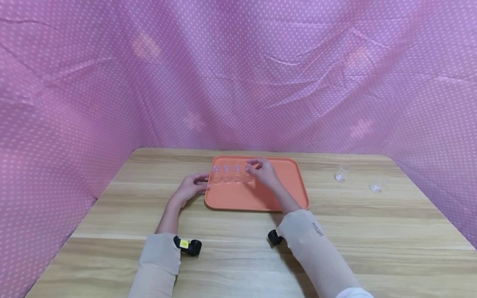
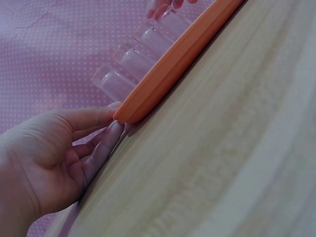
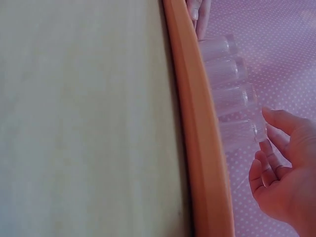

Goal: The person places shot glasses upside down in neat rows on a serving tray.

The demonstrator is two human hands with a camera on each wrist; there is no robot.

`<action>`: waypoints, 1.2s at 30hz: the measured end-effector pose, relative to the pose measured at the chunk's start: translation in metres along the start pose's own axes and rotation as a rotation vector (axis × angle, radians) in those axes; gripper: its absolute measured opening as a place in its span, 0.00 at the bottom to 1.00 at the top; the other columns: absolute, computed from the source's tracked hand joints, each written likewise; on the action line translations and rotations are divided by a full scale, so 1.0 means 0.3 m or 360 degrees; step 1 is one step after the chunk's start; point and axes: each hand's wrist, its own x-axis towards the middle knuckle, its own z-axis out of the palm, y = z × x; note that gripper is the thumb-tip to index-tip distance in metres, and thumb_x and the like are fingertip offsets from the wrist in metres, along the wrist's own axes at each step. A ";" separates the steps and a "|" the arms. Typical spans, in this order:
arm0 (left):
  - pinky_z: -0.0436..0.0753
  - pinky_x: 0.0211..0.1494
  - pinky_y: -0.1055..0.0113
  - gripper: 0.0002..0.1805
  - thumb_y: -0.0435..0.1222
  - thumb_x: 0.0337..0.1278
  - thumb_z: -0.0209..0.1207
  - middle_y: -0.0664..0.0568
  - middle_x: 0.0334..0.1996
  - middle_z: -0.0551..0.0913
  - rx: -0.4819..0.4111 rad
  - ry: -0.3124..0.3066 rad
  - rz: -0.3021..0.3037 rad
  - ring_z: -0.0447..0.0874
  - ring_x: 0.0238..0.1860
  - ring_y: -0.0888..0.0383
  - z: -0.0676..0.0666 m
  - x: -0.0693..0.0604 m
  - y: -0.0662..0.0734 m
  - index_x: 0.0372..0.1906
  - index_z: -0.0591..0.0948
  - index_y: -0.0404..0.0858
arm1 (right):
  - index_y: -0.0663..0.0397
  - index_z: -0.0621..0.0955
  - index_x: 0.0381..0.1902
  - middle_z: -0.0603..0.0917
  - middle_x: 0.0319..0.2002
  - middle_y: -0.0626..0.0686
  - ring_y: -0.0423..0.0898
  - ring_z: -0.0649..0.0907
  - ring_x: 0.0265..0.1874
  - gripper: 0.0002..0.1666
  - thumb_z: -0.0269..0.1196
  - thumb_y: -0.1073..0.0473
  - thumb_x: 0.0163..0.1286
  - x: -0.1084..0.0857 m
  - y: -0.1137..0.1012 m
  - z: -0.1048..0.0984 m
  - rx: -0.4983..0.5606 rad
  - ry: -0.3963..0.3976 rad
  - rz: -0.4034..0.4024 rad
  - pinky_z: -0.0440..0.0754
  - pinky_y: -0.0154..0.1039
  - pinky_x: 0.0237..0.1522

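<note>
Several clear shot glasses [image 1: 226, 174] stand upside down in a row on the left part of an orange tray [image 1: 275, 194]. My right hand [image 1: 263, 173] grips the raised base of the rightmost glass [image 3: 237, 134] between thumb and fingers, and that glass's rim is at the tray surface. At the tray's left edge, my left hand [image 1: 190, 188] pinches the rim; in the left wrist view the thumb lies over the tray edge and fingers [image 2: 106, 143] are under it. The glasses stand close together, side by side.
Two more clear glasses stand upright on the wooden table [image 1: 223, 256] to the right of the tray: a nearer one [image 1: 377, 185] and a farther one [image 1: 340, 174]. A pink polka-dot cloth [image 1: 238, 82] hangs behind and around the table.
</note>
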 end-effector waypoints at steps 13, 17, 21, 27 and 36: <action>0.82 0.46 0.66 0.27 0.22 0.54 0.55 0.32 0.53 0.70 0.0010 0.0015 -0.0011 0.77 0.41 0.54 0.005 -0.005 0.015 0.61 0.64 0.24 | 0.63 0.78 0.50 0.78 0.46 0.61 0.52 0.75 0.38 0.21 0.64 0.60 0.60 -0.016 -0.009 -0.126 0.0066 0.0018 0.0012 0.77 0.37 0.34; 0.82 0.46 0.66 0.28 0.22 0.54 0.55 0.32 0.53 0.70 0.0007 0.0005 0.0000 0.77 0.41 0.54 0.004 -0.005 0.014 0.61 0.64 0.23 | 0.63 0.78 0.50 0.77 0.48 0.62 0.52 0.74 0.41 0.21 0.65 0.60 0.59 -0.026 0.002 -0.190 0.0047 0.0089 0.0029 0.77 0.38 0.36; 0.82 0.46 0.66 0.28 0.23 0.54 0.55 0.32 0.53 0.70 0.0001 -0.0004 -0.0005 0.77 0.41 0.54 0.002 -0.004 0.006 0.61 0.64 0.23 | 0.67 0.77 0.50 0.75 0.49 0.66 0.52 0.73 0.40 0.21 0.65 0.63 0.59 -0.032 0.034 -0.259 0.0074 0.0136 -0.0014 0.76 0.35 0.34; 0.82 0.46 0.66 0.28 0.23 0.54 0.55 0.31 0.53 0.70 0.0012 0.0000 0.0002 0.78 0.40 0.55 0.002 -0.005 0.001 0.61 0.64 0.23 | 0.68 0.77 0.50 0.74 0.47 0.66 0.52 0.74 0.37 0.20 0.63 0.65 0.60 -0.053 0.085 -0.375 0.0049 0.0212 -0.0015 0.75 0.32 0.32; 0.81 0.46 0.67 0.28 0.22 0.55 0.54 0.31 0.54 0.69 -0.0014 -0.0003 -0.0004 0.78 0.41 0.55 0.004 -0.005 0.007 0.62 0.63 0.23 | 0.65 0.77 0.52 0.75 0.49 0.64 0.44 0.74 0.35 0.22 0.63 0.60 0.62 -0.092 0.152 -0.536 -0.0019 0.0298 0.0059 0.75 0.30 0.31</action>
